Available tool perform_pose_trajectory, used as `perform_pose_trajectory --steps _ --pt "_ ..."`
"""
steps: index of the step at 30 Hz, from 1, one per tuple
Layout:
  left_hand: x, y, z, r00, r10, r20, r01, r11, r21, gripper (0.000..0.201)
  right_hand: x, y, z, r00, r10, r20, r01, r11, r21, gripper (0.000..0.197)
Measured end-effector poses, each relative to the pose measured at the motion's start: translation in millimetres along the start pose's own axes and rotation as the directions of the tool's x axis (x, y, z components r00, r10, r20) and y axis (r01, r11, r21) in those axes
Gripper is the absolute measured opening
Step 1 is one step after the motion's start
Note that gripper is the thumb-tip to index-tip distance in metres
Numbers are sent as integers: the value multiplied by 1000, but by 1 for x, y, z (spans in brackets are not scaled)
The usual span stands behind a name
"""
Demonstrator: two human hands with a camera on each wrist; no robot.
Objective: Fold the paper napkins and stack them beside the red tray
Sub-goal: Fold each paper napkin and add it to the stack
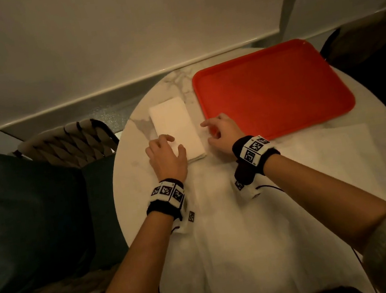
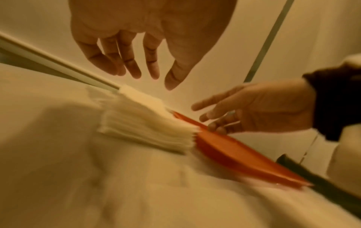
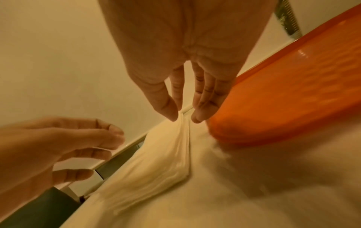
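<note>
White folded napkins (image 1: 175,128), soft, light and easily shifted, sit stacked mid-frame left of the red tray (image 1: 272,89); left hand (image 1: 167,157) and right hand (image 1: 222,132) hover relaxed, empty, best squaring the stack's edges.

Left hand (image 1: 167,157), right hand (image 1: 222,132): fingers relaxed.

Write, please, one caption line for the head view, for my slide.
Both open hands, left hand and right hand, flank the napkin stack beside the red tray.
</note>
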State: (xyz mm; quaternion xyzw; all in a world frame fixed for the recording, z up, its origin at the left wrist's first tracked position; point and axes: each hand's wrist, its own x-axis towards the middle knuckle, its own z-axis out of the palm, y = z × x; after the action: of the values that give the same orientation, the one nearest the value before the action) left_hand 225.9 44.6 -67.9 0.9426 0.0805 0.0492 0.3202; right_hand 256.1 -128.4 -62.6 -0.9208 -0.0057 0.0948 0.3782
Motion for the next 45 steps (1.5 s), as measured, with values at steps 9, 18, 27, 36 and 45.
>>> perform_pose_trajectory --steps 9,18,27,36,45 --pt "-134 45 30 942 221 252 -203 975 -95 39 -116 65 -45 996 77 36 -77 997 -9 33" --pt "-196 61 61 806 -20 592 -242 901 360 101 -190 131 -46 974 193 122 -176 974 -140 43" --pt "-221 57 76 749 -7 662 -361 834 417 136 -194 141 -40 984 137 111 -122 983 -137 49" --pt "-227 53 71 731 43 681 -402 833 380 140 -195 154 -37 994 73 85 -68 995 -67 52" --pt "-226 55 66 702 154 695 -460 843 278 87 -195 158 -39 995 52 90 -51 999 -18 50"
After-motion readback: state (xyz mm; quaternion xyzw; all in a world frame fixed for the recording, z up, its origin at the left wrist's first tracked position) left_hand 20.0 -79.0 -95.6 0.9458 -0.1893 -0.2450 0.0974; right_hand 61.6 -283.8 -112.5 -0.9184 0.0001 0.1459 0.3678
